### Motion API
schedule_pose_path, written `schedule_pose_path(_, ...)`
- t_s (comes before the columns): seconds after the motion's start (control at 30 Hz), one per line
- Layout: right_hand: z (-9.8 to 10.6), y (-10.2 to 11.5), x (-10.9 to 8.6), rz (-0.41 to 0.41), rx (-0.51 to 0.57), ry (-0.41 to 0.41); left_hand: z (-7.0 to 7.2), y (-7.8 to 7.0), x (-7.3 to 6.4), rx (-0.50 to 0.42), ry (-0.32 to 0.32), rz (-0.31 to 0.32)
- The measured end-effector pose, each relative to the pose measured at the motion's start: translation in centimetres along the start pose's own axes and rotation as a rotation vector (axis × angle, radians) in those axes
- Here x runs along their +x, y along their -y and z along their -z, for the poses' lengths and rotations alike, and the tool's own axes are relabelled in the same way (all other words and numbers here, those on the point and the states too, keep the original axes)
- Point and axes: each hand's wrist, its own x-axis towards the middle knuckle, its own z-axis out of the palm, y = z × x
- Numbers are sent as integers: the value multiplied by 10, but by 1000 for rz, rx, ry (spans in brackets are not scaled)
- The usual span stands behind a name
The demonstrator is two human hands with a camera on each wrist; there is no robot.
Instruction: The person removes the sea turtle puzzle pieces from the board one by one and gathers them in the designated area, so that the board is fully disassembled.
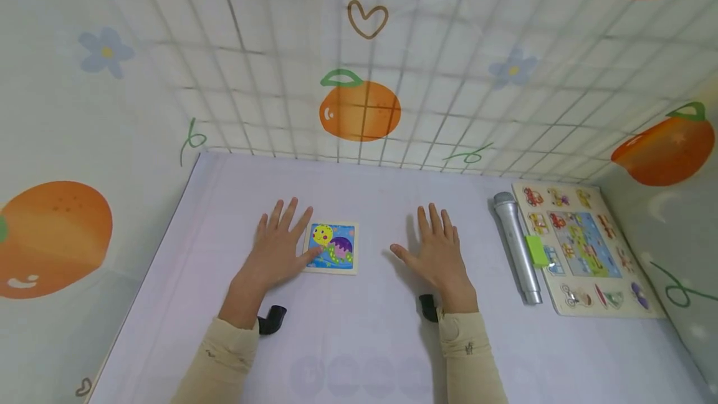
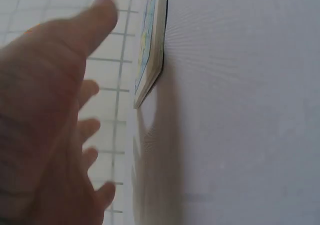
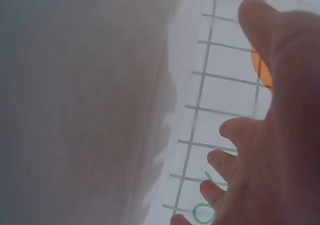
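Evidently released and spread, the left hand point(image 1: 275, 254) is held over the left edge of the turtle puzzle point(image 1: 341, 245), the right hand point(image 1: 440, 257) above the counter point(image 1: 359, 317) farther right.

Matt, smooth covering on a desk point(image 1: 364, 317). Between its left and right edges, a small square picture board point(image 1: 338, 248) with a wood-like edge and smooth printed face. Near the right edge, a metallic-looking microphone point(image 1: 516, 245) with a soft sheen and a wood-like puzzle board point(image 1: 627, 292). Wrinkled, matt cloth sleeves point(image 1: 473, 360).
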Motion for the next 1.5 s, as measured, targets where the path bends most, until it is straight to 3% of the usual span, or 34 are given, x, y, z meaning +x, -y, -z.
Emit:
schedule_pose_path(0.17, -1, 0, -2, 20, 1, -2, -9, 1, 2, -135, 64, -87)
schedule_pose_path(0.27, -2, 3, -1, 41, 66, 5, -12, 0, 3, -193, 92, -120)
schedule_pose_path(0.4, -5, 8, 1, 61, 143, 25, -14, -1, 3, -224, 109, -149)
schedule_pose_path(0.57, -10, 13, 6, 87, 150, 10, -16, -1, 4, -245, 110, -194)
schedule_pose_path(0.8, -17, 29, 13, 85, 217, 0, -22, 0, 9, -221, 105, -228)
schedule_pose_path(0.97, -23, 43, 19, 100, 390, -15, -23, -1, 10, -194, 90, -237)
schedule_pose_path(1.1, -29, 54, 22, 102, 496, 42, -22, -2, 9, -158, 98, -235)
schedule_pose_path(1.5, -40, 71, 31, 86, 508, 112, -16, -11, 3, -130, 129, -240)
